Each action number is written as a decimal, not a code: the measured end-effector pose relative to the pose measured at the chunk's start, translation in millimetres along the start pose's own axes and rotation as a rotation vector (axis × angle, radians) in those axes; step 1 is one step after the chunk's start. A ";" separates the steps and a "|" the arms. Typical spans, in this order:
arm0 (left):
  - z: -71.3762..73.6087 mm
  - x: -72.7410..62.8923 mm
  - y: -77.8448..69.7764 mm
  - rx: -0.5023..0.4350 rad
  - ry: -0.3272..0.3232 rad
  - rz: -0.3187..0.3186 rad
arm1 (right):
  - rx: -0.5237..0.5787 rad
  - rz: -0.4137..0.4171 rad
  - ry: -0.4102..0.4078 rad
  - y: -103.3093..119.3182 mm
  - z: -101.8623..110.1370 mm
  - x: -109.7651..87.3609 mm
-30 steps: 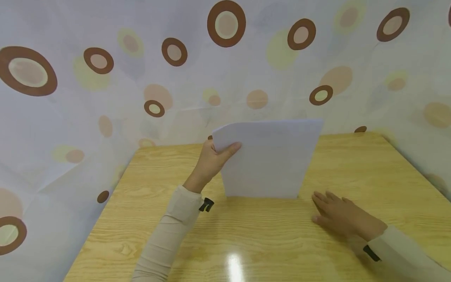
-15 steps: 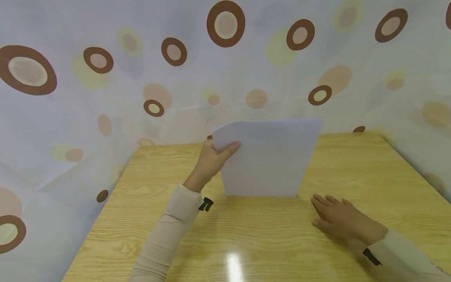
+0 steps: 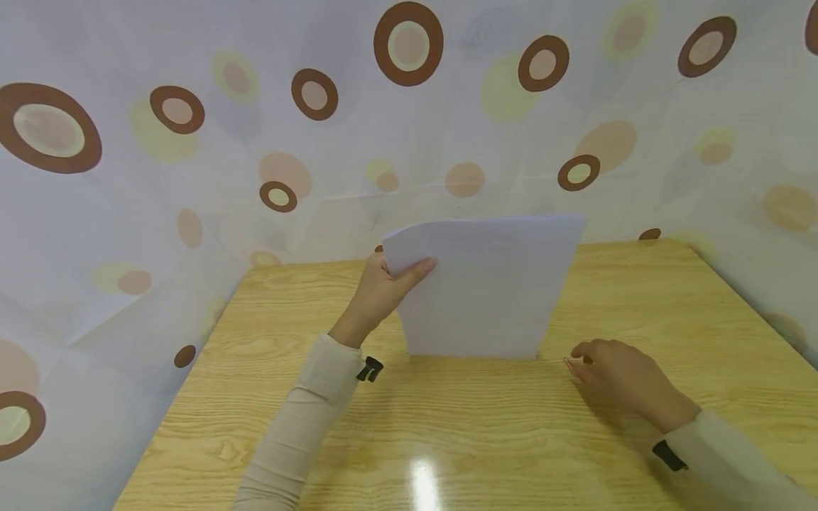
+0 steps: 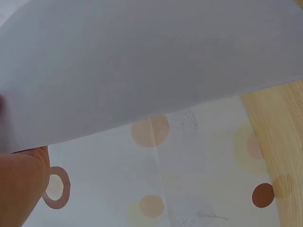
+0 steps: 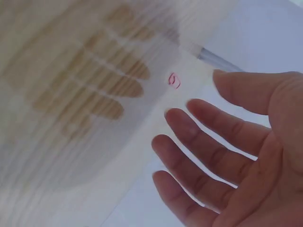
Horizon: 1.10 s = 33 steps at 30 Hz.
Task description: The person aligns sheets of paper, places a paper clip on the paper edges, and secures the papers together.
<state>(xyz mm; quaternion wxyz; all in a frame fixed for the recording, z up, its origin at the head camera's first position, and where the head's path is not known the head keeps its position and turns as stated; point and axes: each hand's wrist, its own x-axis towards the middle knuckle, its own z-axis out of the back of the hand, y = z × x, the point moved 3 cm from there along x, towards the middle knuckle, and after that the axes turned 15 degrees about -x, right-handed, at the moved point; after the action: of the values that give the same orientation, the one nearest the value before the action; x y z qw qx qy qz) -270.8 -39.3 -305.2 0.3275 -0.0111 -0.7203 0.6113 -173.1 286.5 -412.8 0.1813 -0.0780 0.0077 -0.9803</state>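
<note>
In the head view, my left hand [image 3: 377, 287] grips a white stack of paper [image 3: 488, 287] at its upper left corner, thumb on the near face. The stack stands upright, its lower edge at the tabletop. The paper [image 4: 156, 61] fills the upper part of the left wrist view. Right of the stack, my right hand [image 3: 629, 380] is over the table with its fingers loosely bent and apart. A small red looped piece, like a paper clip [image 5: 174, 80], lies on the table just beyond the right fingertips [image 5: 174, 114]. Nothing is between those fingers.
The wooden table [image 3: 307, 426] reaches back to a patterned wall covering [image 3: 358, 142] with brown, peach and yellow circles. This covering also runs along the left and right sides. A bright light reflection shows on the table near the front.
My right hand has gone from lying flat on the table to raised with bent fingers, and the small red piece shows by its fingertips. The left hand and paper have stayed put.
</note>
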 end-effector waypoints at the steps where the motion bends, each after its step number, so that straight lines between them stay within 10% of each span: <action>1: 1.7 0.1 -0.9 0.003 -0.005 0.006 | 0.025 -0.019 0.022 -1.7 -0.4 1.8; 15: 19.2 2.6 -20.2 -0.070 0.035 -0.048 | 0.194 -0.125 0.189 -9.9 -10.4 22.7; 33: 17.5 -0.4 -30.1 -0.038 -0.080 -0.136 | 0.266 0.071 0.166 -10.7 -3.1 17.7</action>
<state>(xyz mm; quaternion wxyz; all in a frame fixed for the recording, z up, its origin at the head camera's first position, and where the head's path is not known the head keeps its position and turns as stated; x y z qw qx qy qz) -267.4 -62.3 -279.4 0.3391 0.0563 -0.7433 0.5739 -193.7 290.1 -412.7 0.2233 0.0284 -0.1045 -0.9687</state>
